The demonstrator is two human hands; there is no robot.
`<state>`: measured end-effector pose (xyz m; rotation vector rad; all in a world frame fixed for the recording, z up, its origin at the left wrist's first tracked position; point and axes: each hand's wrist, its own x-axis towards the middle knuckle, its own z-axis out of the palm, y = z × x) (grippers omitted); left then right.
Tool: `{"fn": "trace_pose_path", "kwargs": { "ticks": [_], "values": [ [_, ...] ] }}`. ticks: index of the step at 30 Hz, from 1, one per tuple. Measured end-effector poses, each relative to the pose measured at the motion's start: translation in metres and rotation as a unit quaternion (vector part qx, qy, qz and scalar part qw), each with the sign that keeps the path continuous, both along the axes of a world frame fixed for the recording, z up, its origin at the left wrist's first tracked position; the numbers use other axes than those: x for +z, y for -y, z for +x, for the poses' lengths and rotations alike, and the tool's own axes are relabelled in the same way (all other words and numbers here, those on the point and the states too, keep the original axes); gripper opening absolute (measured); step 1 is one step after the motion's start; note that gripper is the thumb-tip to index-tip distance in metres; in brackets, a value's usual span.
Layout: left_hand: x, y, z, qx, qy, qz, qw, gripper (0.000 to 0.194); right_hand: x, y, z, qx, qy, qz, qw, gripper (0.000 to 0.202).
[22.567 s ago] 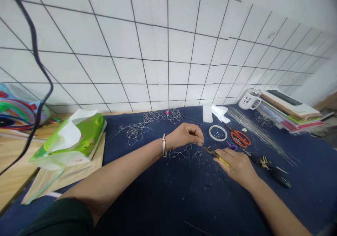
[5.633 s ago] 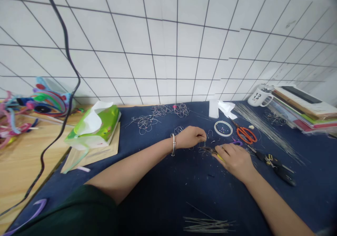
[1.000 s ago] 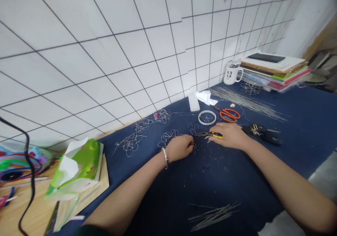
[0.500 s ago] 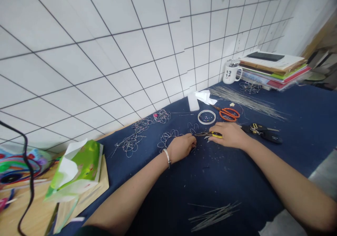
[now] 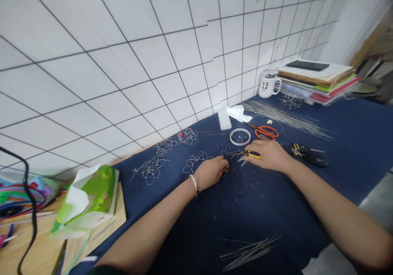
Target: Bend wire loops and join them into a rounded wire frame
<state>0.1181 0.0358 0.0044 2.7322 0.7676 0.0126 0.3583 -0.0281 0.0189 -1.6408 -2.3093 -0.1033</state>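
Observation:
My left hand (image 5: 212, 171), with a silver bangle at the wrist, is closed in a pinch near the middle of the dark blue cloth. Thin wire ends poke out around its fingertips. My right hand (image 5: 267, 154) grips pliers (image 5: 254, 154) with yellow handles; their dark jaws point left, just beyond the left fingers. Silver pointed blades (image 5: 244, 160) show under the right fingers, and their handle is hidden. Short curved wires (image 5: 225, 147) lie by the pliers' tip. Beside the left hand rests a flower-shaped loop of wire (image 5: 190, 161).
Beaded wire coils (image 5: 152, 171) lie along the wall side. A round dish of beads (image 5: 240, 137), orange-handled scissors (image 5: 266, 133), black-handled tools (image 5: 308, 154) and long straight wires (image 5: 285, 118) are farther back. Cut wires (image 5: 250, 252) lie in front. A tissue pack (image 5: 89, 197) stands left; a mug (image 5: 267, 84) stands behind.
The pliers' jaws have shifted slightly upward beside the left fingers, and more of the silver blades shows below my right hand. My left hand stays nearly in place.

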Motion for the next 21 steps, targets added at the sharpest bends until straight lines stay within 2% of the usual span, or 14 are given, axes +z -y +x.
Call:
{"fn": "trace_pose_path", "kwargs": {
  "ticks": [7, 10, 12, 15, 18, 21],
  "values": [
    [0.004, 0.005, 0.002, -0.023, -0.035, 0.051, 0.998, 0.015, -0.001, 0.000, 0.001, -0.005, 0.003, -0.003, 1.000, 0.034],
    [0.011, 0.005, 0.000, -0.025, -0.046, 0.040, 0.998, 0.014, -0.001, 0.000, 0.001, -0.005, 0.004, -0.001, 1.000, 0.034],
    [0.017, 0.003, -0.003, -0.018, -0.036, 0.004, 0.999, 0.013, 0.000, 0.000, 0.001, -0.004, 0.004, 0.002, 1.000, 0.034],
    [0.028, -0.001, -0.008, 0.004, 0.014, -0.091, 0.996, 0.015, 0.002, 0.001, 0.001, -0.009, 0.000, 0.023, 1.000, 0.034],
    [0.035, -0.006, -0.013, 0.032, 0.088, -0.178, 0.979, 0.019, 0.003, 0.002, 0.001, -0.027, -0.005, 0.063, 0.998, 0.036],
    [0.040, -0.012, -0.014, 0.060, 0.127, -0.230, 0.963, 0.026, 0.005, 0.003, 0.000, -0.036, 0.000, 0.095, 0.995, 0.038]
  ]
}}
